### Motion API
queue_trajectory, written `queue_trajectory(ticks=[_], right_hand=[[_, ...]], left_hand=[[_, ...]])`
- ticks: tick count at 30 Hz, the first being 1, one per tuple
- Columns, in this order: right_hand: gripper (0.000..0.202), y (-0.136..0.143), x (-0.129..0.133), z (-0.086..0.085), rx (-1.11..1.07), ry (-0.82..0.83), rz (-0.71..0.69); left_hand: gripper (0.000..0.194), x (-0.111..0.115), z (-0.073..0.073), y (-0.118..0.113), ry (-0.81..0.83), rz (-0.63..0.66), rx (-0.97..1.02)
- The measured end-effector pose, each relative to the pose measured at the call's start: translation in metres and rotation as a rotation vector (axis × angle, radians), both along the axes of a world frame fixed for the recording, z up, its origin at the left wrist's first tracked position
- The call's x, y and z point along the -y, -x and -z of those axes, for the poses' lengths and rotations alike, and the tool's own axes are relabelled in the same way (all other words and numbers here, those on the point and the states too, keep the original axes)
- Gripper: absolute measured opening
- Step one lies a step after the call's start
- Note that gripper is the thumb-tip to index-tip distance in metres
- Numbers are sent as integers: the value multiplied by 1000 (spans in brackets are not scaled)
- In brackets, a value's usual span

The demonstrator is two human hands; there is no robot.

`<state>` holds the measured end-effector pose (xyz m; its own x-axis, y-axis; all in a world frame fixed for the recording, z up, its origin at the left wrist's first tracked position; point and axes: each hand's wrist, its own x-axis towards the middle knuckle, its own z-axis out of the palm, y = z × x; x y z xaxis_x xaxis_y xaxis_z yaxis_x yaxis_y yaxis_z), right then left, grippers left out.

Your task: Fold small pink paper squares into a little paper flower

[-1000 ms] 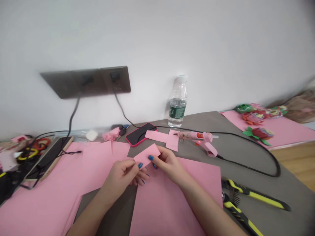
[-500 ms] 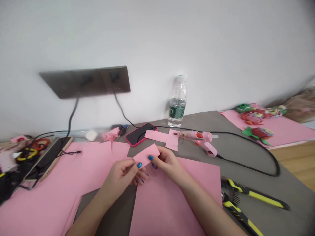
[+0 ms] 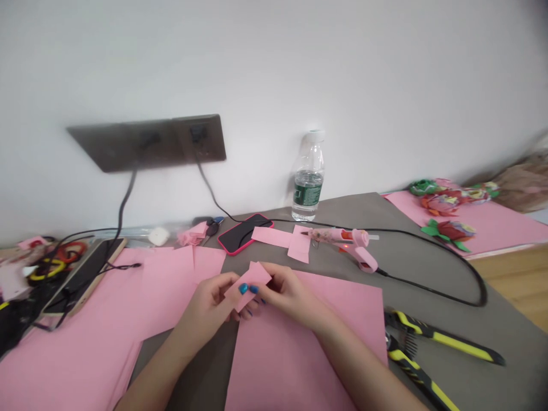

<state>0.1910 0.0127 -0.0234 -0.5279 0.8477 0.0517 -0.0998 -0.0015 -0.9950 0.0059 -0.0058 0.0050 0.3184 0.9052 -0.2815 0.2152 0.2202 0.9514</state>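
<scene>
Between my two hands is a small piece of pink paper [image 3: 258, 275], folded over on itself at an angle. My left hand [image 3: 214, 299] pinches its lower left part, the blue-nailed thumb lying on top. From the other side my right hand [image 3: 285, 291] grips it, thumb pressed close to the left thumb. The fingers beneath the paper are partly hidden. Below my hands a large pink sheet [image 3: 291, 354] lies on the grey table [image 3: 342, 211]. Just beyond them are pink paper strips [image 3: 299, 246], with the nozzle of a pink glue gun [image 3: 342, 237] resting on one.
A phone in a red case [image 3: 242, 234] and a water bottle [image 3: 308, 182] stand towards the wall. Yellow-black pliers [image 3: 445, 339] lie at right, paper flowers [image 3: 454, 231] beyond. More pink sheets [image 3: 85, 325] cover the left side. The glue gun's cable [image 3: 428, 234] loops across the table.
The pink paper has gone from a flat strip to a folded, shorter shape. My right hand has moved left and slightly down, bringing both thumbs close together.
</scene>
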Motion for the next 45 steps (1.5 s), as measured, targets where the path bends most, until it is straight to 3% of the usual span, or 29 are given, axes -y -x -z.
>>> queue_trajectory(ticks=[3,10,22,31,36,45], right_hand=[[27,1,2,-1,37,-14,-59],[31,0,0,3,143,-119,-22],[30,-2,1,4,185,-220,-89],[17,0,1,5,278,-345,-101],[25,2,2,7,358,-398,-75],[17,1,1,7,279,-324,-104]], left_hand=[[40,1,1,-1,-26,23,-6],[38,2,11,0,-174,75,-81],[39,4,8,1,-296,106,-223],[37,3,17,-2,-437,84,-332],[31,2,17,-1,-460,58,-338],[29,5,13,-2,-468,20,-319]])
